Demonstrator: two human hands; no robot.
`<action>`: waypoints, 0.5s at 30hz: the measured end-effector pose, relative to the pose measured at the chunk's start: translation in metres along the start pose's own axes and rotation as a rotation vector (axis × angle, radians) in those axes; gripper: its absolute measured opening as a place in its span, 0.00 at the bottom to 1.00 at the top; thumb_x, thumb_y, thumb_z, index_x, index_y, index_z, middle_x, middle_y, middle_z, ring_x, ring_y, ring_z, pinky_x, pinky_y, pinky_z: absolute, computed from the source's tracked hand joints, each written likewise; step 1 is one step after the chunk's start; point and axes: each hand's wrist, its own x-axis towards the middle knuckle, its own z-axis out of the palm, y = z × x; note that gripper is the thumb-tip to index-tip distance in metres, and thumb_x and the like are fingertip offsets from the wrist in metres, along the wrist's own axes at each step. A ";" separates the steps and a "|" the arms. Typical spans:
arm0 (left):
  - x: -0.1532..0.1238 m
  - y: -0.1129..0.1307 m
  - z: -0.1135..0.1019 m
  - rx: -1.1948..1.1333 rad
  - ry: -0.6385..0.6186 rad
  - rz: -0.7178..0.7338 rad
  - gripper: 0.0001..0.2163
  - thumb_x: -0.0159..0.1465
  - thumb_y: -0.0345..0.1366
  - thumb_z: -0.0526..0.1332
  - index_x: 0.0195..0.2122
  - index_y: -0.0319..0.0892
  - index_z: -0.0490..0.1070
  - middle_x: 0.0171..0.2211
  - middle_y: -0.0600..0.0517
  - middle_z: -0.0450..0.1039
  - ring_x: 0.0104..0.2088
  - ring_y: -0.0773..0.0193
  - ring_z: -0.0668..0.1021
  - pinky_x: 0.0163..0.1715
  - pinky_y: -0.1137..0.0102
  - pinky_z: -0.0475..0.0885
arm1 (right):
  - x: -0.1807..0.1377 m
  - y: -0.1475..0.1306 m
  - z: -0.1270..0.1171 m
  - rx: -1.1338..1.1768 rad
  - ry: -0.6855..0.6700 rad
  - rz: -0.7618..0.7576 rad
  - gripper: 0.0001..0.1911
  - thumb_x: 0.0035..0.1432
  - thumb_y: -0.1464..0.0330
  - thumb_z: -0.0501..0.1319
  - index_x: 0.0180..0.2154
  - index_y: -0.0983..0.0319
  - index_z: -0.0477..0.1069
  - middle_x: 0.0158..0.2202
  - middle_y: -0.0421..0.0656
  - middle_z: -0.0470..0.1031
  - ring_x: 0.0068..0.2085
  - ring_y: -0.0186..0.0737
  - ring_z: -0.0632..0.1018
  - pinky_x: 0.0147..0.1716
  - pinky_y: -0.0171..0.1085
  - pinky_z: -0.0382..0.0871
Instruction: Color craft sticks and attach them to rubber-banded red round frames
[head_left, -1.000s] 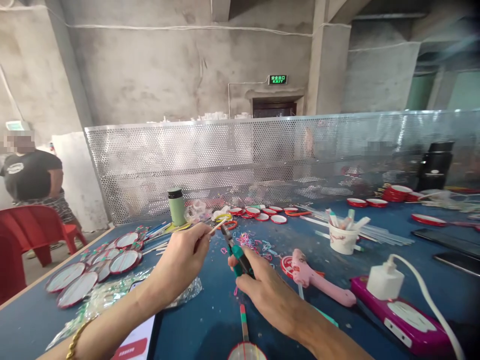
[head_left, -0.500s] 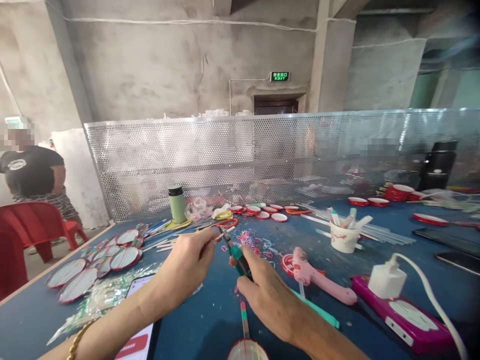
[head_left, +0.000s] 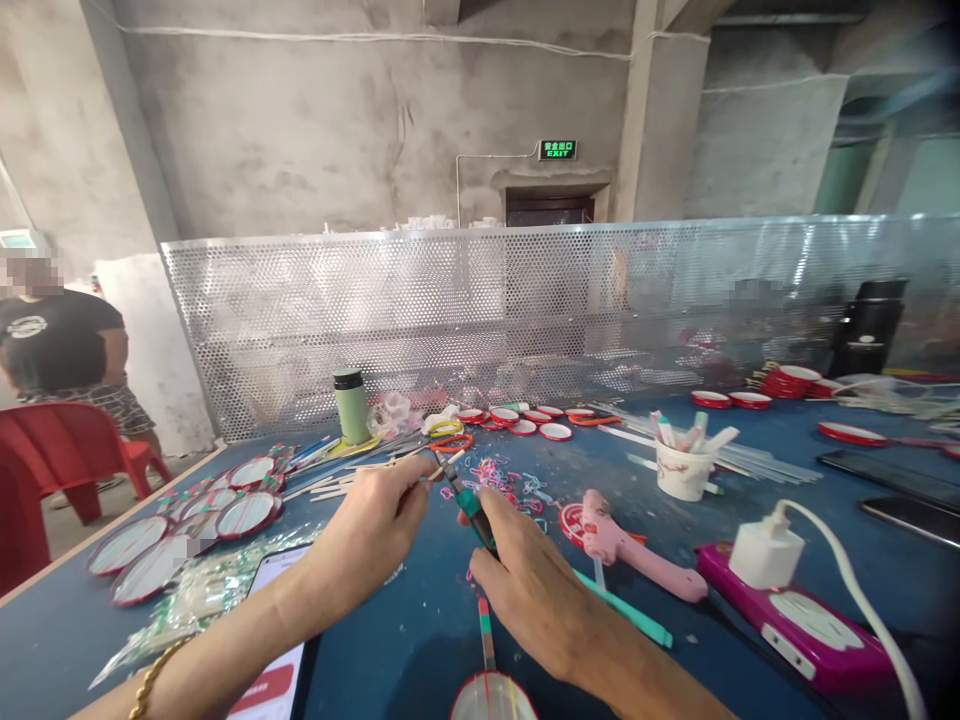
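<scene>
My left hand (head_left: 371, 535) pinches a thin pale stick (head_left: 441, 465) between thumb and fingers, its tip pointing right. My right hand (head_left: 529, 590) is closed round the green handles of small pliers (head_left: 469, 500), whose dark jaws meet the stick's end. Both hands hover over the blue table (head_left: 420, 640). Just below them lies a round red-rimmed piece on a striped stick (head_left: 491, 690). Coloured rubber bands (head_left: 502, 480) are scattered beyond the pliers.
A pink glue gun (head_left: 630, 550), a white cup of sticks (head_left: 682, 470), a magenta power strip with a white charger (head_left: 795, 610), a phone (head_left: 270, 680), a green bottle (head_left: 351, 407) and several round red-rimmed pieces (head_left: 187, 520) lie about. A perforated metal screen (head_left: 525, 310) borders the table. A person (head_left: 56, 345) stands at left by red chairs (head_left: 67, 450).
The hands have stayed almost in place; the stick has sunk a little and the plier jaws have closed in on its tip. The view has shifted slightly.
</scene>
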 end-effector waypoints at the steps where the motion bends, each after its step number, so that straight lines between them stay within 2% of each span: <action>1: 0.000 0.000 0.000 0.000 -0.001 -0.002 0.12 0.69 0.33 0.48 0.32 0.42 0.68 0.21 0.57 0.63 0.23 0.68 0.62 0.25 0.72 0.58 | 0.000 0.000 0.000 -0.003 -0.003 0.003 0.13 0.58 0.79 0.52 0.41 0.59 0.66 0.42 0.44 0.73 0.42 0.42 0.73 0.42 0.37 0.64; 7: 0.001 0.000 -0.001 -0.023 -0.005 -0.013 0.12 0.69 0.33 0.48 0.32 0.42 0.68 0.21 0.56 0.66 0.23 0.68 0.66 0.27 0.73 0.61 | -0.002 0.000 0.000 -0.032 -0.015 -0.013 0.12 0.58 0.79 0.50 0.40 0.59 0.64 0.43 0.45 0.71 0.43 0.43 0.72 0.43 0.39 0.64; 15: 0.001 0.002 -0.002 -0.028 -0.016 -0.011 0.13 0.69 0.33 0.48 0.31 0.41 0.69 0.20 0.57 0.64 0.23 0.68 0.65 0.26 0.73 0.61 | -0.001 -0.002 -0.002 0.064 -0.036 -0.013 0.11 0.55 0.78 0.53 0.39 0.58 0.62 0.39 0.44 0.72 0.41 0.44 0.73 0.42 0.39 0.63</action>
